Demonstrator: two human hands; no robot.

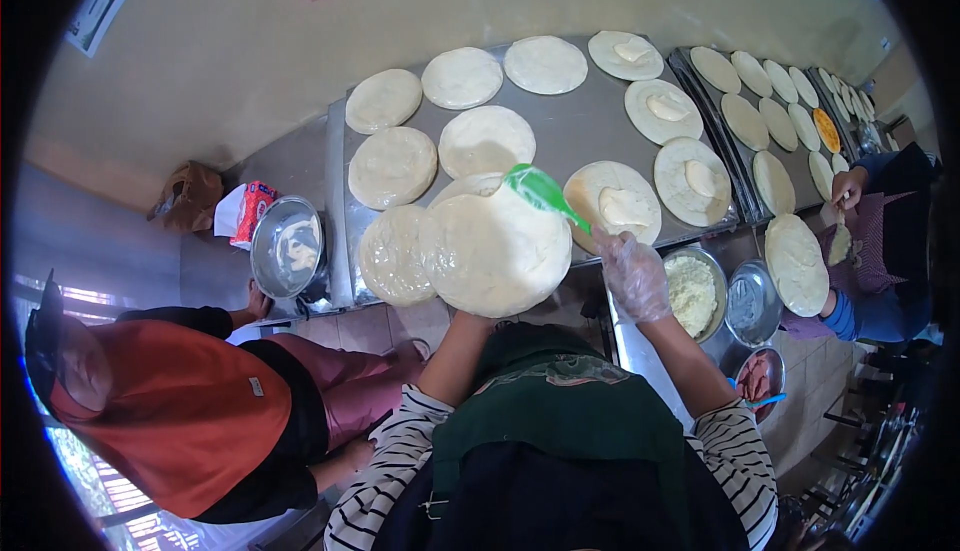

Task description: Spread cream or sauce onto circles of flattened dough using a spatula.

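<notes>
My left hand (pixel 474 323) comes up from below and bears a large flat dough round (pixel 500 256); its fingers are hidden underneath. In a clear plastic glove, my right hand (pixel 638 276) is closed on the handle of a green spatula (pixel 540 189). The spatula's broad blade rests at or just over the round's upper right edge. Directly left, a glossy, wet-looking dough round (pixel 392 259) lies on the metal griddle (pixel 540 136). More pale rounds are spread across it. Several on the right carry a white creamy dollop, such as this topped round (pixel 612 201).
A metal bowl (pixel 290 248) with white smears stands left, beside a red-and-white package (pixel 250 213). Right of me are a bowl of white crumbly filling (pixel 692 296), another metal bowl (pixel 752 301) and a pinkish filling (pixel 762 376). Co-workers stand at left (pixel 190 401) and right (pixel 885 241).
</notes>
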